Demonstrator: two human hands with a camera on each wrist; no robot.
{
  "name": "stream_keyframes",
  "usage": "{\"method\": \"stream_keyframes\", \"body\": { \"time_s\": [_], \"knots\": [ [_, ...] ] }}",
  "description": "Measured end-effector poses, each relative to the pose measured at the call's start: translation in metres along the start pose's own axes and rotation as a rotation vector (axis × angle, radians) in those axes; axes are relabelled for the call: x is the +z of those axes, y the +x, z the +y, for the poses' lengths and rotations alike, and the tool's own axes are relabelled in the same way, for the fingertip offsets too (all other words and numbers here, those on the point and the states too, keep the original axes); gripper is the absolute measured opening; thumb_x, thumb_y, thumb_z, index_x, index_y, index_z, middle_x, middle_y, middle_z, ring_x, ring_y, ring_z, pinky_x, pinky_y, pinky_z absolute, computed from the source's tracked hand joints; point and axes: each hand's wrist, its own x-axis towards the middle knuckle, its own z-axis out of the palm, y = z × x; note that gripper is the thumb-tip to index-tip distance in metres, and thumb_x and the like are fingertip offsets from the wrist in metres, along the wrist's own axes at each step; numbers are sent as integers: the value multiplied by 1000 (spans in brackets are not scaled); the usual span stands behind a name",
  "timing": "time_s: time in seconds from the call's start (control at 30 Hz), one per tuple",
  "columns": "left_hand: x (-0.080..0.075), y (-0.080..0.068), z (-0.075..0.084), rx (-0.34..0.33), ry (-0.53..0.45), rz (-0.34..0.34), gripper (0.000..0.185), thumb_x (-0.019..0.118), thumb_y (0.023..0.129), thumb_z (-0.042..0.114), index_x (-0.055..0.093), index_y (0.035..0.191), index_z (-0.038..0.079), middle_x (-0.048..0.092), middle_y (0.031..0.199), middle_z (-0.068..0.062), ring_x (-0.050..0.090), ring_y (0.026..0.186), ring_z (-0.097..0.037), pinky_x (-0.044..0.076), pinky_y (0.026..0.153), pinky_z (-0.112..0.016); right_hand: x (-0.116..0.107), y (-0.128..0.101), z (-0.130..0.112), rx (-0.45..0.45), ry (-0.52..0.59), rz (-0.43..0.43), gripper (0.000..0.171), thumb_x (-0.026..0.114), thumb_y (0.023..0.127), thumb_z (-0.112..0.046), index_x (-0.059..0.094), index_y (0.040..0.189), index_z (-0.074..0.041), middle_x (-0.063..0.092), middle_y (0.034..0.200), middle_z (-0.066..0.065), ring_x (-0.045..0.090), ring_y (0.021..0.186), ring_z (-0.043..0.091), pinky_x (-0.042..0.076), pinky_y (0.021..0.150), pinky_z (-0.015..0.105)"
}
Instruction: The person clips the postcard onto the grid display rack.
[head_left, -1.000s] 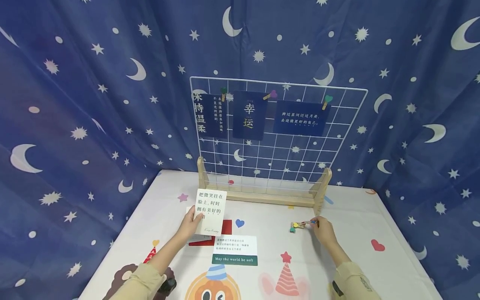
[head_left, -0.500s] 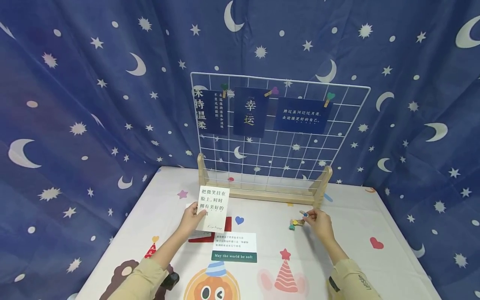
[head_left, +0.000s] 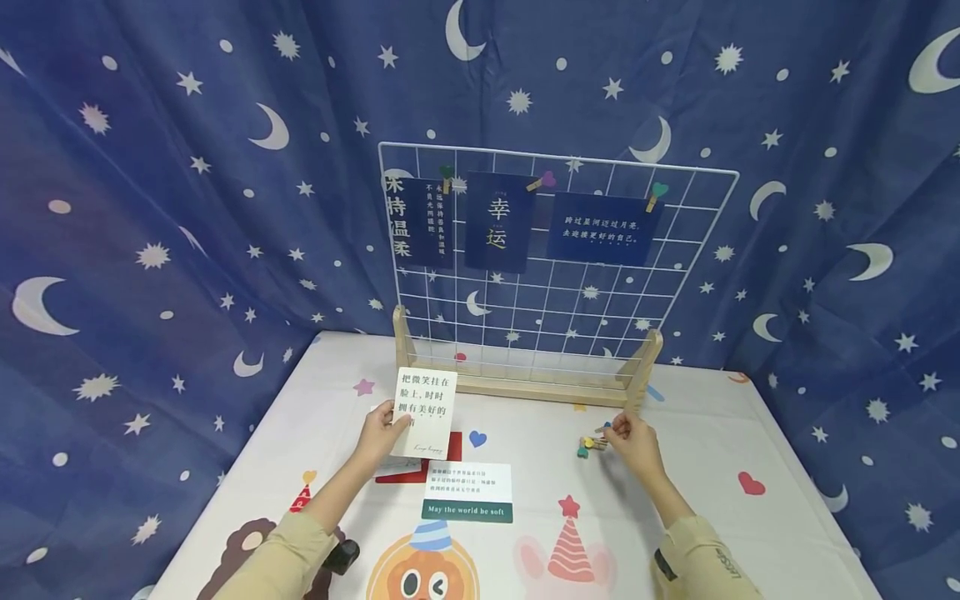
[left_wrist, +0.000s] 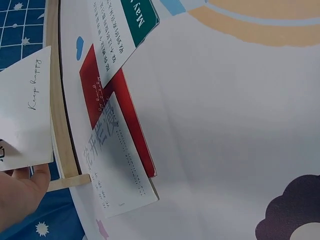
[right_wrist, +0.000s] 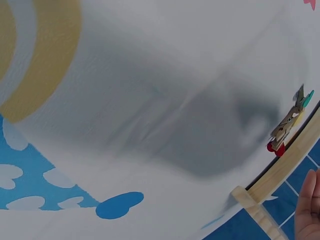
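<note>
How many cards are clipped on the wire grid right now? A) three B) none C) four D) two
A: the head view shows three dark blue cards hanging along the top rows of the wire grid, each held by a small clip, while the left hand holds a white card that is off the grid.

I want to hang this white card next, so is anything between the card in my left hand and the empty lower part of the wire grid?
Nothing visible. The white card is held up by the left hand in front of the wire grid, whose lower squares are bare.
</note>
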Motion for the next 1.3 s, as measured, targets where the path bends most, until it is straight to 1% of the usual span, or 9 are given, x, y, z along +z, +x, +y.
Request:
{"method": "stream_keyframes", "body": {
  "time_s": [0.23,0.4,0.53,0.63,0.77,0.9,1.1,1.23,1.3],
  "knots": [
    [3,4,1,-15,-34,-1,30,54,92,2,53,121,-9,63,112,-29,68,89,-29,57,69,-28,2,-1,-6,30,76,-20,13,66,79,5,53,82,5,66,83,21,53,65,5,46,55,13],
    [7,6,1,-23,-47,2,31,54,92,3,53,122,-9,63,113,-29,68,90,-31,58,72,-32,5,-1,-7,26,149,-41,20,66,81,5,57,98,10,67,86,23,58,66,4,48,58,11],
    [10,8,2,-13,-42,6,31,54,92,2,53,121,-9,63,113,-29,68,91,-32,58,73,-33,8,-1,-8,0,187,-65,26,64,84,6,59,108,13,64,98,26,66,80,19,49,65,8],
    [10,10,2,4,-38,11,31,54,92,1,53,121,-9,63,113,-29,67,93,-35,58,74,-34,10,-2,-9,-31,201,-58,19,63,84,8,62,102,13,64,100,26,67,86,26,49,68,7],
    [10,14,3,18,-39,23,31,53,92,1,52,121,-10,62,113,-31,67,94,-37,58,75,-35,13,-2,-11,-84,196,-52,15,66,82,7,65,96,11,67,91,25,64,73,12,50,63,11],
    [12,18,4,11,-55,38,31,53,92,1,52,121,-10,62,113,-31,67,92,-37,58,74,-36,19,-2,-14,-122,190,-61,15,67,82,5,67,96,10,68,88,23,60,69,5,51,61,14],
    [15,25,7,16,-110,62,26,57,91,2,54,114,-10,64,108,-30,70,81,-25,57,64,-25,28,-3,-22,-140,221,-147,19,65,83,5,66,101,11,68,91,26,67,73,15,54,64,17],
    [13,30,13,79,-153,90,20,61,89,1,52,104,-9,65,101,-31,67,68,-10,50,57,-16,32,-3,-30,-162,229,-184,22,66,83,2,66,103,10,69,93,24,69,79,23,55,69,18],
    [12,33,15,108,-166,97,19,61,88,0,50,101,-9,65,99,-33,66,65,-7,49,56,-14,34,-2,-34,-175,230,-177,22,67,82,1,66,102,10,70,93,22,69,81,23,55,71,17]
  ]
}}
